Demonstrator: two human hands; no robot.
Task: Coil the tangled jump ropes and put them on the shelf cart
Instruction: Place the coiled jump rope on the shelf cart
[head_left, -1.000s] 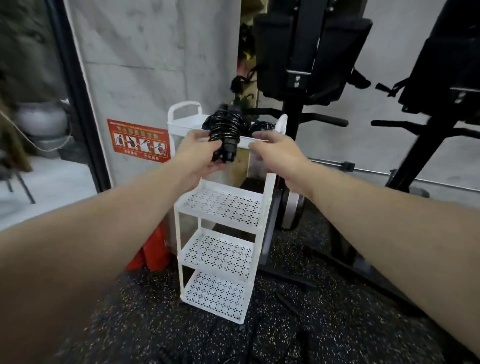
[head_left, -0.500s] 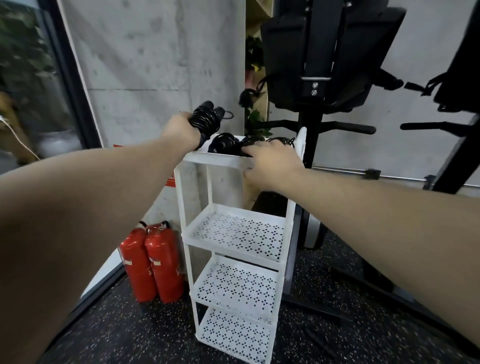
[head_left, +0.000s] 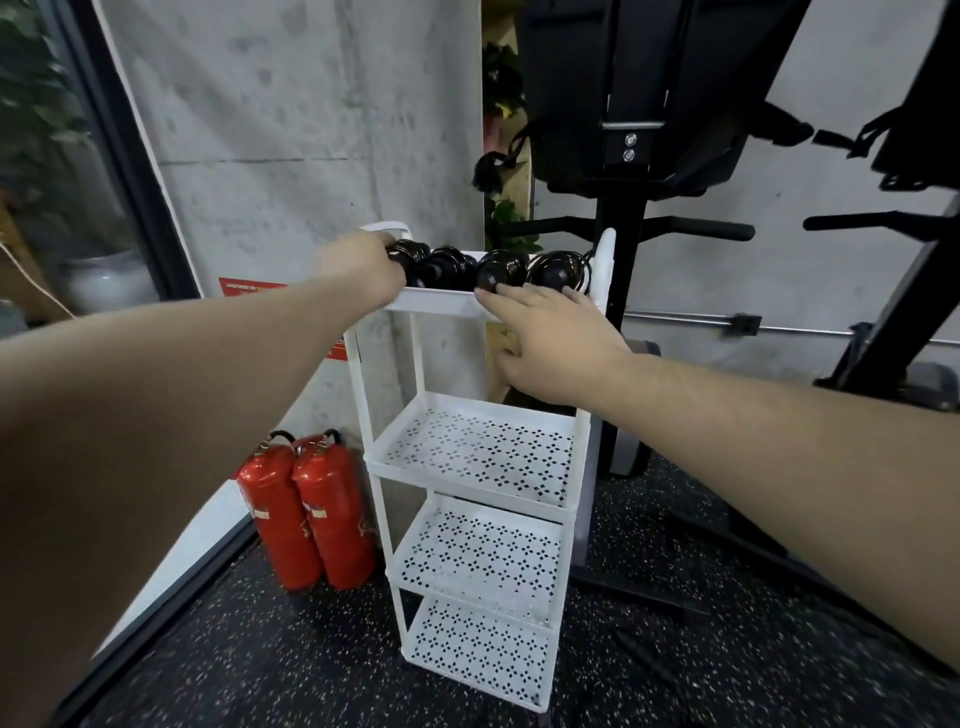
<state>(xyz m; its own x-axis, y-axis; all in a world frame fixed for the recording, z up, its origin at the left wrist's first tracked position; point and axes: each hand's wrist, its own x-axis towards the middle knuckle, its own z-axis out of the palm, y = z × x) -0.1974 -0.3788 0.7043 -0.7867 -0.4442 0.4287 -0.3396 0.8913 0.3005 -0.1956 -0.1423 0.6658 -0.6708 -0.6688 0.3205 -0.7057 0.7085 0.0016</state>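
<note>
Left hand grips coiled jump rope at top tray's left end of shelf cart — seat it beside other coils. Right hand, fingers spread on front rim — steady cart.

Glossy black coiled jump ropes, matt white perforated shelf cart

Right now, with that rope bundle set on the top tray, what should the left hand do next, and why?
Probably let go and draw back. The left hand has its coiled rope down on the top tray beside three other coils, while the right hand rests on the tray's front edge.
</note>
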